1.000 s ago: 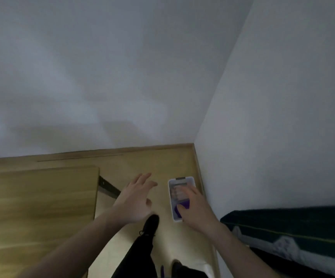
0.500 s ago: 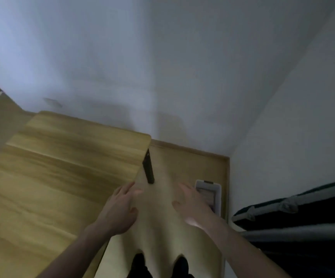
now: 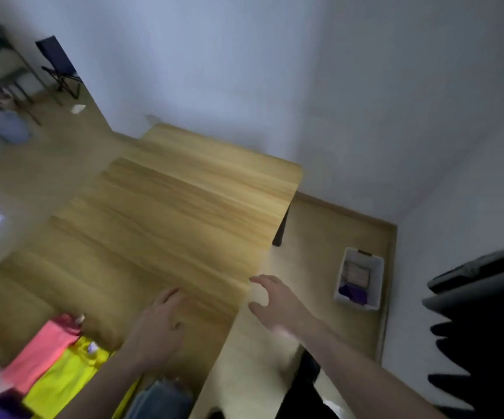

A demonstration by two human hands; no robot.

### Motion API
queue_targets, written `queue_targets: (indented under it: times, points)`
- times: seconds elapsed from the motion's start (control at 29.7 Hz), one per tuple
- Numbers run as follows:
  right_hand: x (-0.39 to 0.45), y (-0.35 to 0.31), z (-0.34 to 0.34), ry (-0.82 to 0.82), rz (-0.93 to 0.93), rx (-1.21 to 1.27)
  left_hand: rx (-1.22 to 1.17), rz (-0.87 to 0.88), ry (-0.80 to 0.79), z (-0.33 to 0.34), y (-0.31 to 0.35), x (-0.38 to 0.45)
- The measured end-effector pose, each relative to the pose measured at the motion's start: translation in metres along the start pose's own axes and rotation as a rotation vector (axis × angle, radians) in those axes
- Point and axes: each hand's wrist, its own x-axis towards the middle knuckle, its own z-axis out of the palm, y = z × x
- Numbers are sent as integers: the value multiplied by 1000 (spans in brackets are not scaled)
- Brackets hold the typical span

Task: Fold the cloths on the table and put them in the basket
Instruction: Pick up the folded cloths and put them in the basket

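Wooden worktop (image 3: 184,207) fills the middle of the head view, most of it bare, with the unfolded cloths heaped at its near left corner: a coral cloth (image 3: 40,352) lying over a yellow cloth (image 3: 63,379), a purple cloth (image 3: 0,408) at the bottom edge, a pale one at far left, and a blue-grey cloth (image 3: 160,399) at the near edge. These look still unfolded, so I judge the task well under way but far from done.

Off to the right, on the floor (image 3: 320,237) near the wall corner and well apart from the worktop, stands the white basket (image 3: 376,285). Inside it lie a folded pale, striped-looking cloth toward the far end and something purple (image 3: 353,293) at the near end; blur hides how many pieces there are. So at least a couple of cloths appear already put away.

Both hands hold nothing. The left hand (image 3: 157,331) hovers over the worktop just beside the pile, fingers loosely spread, grip released. The right hand (image 3: 277,303) hangs past the worktop's right edge, over the floor, fingers relaxed and empty. Next, I judge, comes taking a cloth from the pile.
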Motion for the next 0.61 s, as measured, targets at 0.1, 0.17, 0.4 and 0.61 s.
queue_targets:
  times: [0.1,0.17,0.4,0.61]
  points:
    - [-26,-34,61,-42,14,-3,-17,-16,-18,3,-55,-45]
    - [-38,-39,87,-56,16,-7,-24,-14,12,8,-79,-58]
    - [-94,-52,170,-110,21,-19,-61,-75,32,29,-166,-127]
    - [-127,-40,212,-148,23,16,-75,-137,31,61,-197,-192]
